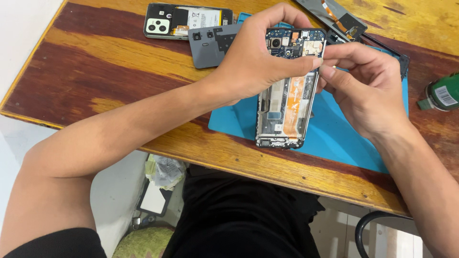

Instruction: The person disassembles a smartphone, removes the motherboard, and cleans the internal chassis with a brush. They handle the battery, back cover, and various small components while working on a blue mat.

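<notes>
Above blue mat (334,136): both hands grip opened phone (287,102); grey cover (208,45) behind.

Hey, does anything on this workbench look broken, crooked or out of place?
The phone held in the left hand has its back off, boards and orange flex bare, while the right hand pinches at its edge. A second opened phone and a loose grey cover lie askew behind.

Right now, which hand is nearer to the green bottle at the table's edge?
Right. The right hand works at the opened phone, closer to the green bottle; the left hand grips the phone farther away.
</notes>
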